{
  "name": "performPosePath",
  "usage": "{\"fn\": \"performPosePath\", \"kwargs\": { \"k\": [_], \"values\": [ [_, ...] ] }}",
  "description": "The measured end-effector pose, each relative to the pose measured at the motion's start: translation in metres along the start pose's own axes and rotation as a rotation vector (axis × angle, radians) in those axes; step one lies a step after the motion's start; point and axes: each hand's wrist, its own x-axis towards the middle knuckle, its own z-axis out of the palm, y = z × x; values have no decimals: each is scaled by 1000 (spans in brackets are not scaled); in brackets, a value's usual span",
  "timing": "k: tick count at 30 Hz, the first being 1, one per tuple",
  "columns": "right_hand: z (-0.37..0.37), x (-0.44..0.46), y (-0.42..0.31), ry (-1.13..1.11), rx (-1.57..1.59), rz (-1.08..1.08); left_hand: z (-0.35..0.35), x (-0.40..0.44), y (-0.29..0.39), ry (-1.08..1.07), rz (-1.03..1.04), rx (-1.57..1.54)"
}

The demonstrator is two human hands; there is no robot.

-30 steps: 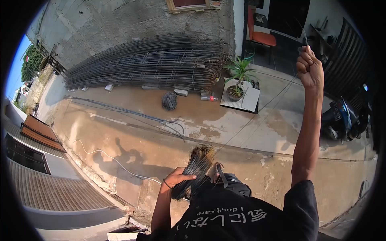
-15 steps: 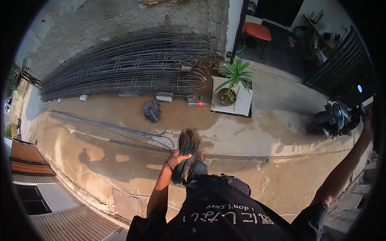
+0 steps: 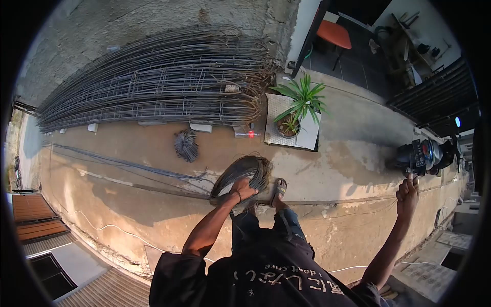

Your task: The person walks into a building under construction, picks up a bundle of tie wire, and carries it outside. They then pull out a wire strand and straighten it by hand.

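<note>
My left hand (image 3: 245,189) is closed around a loop-shaped bundle of thin wire (image 3: 254,167), held low in front of my legs. The bundle's strands fan out on its right side. My right hand (image 3: 407,195) is stretched far out to the right, its fingers curled in a pinch; whatever they hold is too small to make out. Beyond the bundle, a second bunch of grey tied wire pieces (image 3: 186,145) lies on the ground. Several long thin rods (image 3: 123,162) lie to the left of my left hand.
A large stack of rebar cages (image 3: 153,84) rests on blocks along the wall. A potted plant (image 3: 300,105) stands on a white board, near a plastic bottle (image 3: 249,134). To the right is a parked motorcycle (image 3: 422,156), with an orange chair (image 3: 334,34) in the doorway.
The wire bundle has turned from upright to a wider loop in my left hand, which moved up and right. My right hand has come down and inward from the right edge.
</note>
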Motion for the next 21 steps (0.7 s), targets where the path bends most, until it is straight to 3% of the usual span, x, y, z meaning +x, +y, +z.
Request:
{"fn": "performPosePath", "kwargs": {
  "k": [7,9,11,13,15,17,18,20,21],
  "values": [
    [74,34,4,-226,3,119,51,52,10,268,31,323],
    [95,49,11,-347,6,140,48,60,25,-104,-33,24],
    [117,57,18,-474,-56,173,53,48,43,-63,-26,30],
    [139,56,24,-586,-100,209,56,31,60,-74,109,-438],
    [160,46,33,-692,-148,234,38,2,91,-72,159,-538],
    [180,29,40,-807,-234,184,15,-36,131,-49,323,-1256],
    [188,20,47,-853,-247,185,0,-51,152,-50,324,-1253],
    [202,4,62,-900,-254,179,-34,-74,191,150,496,-1716],
    [206,-5,71,-935,-327,95,-50,-82,202,153,501,-1710]
  ]
}}
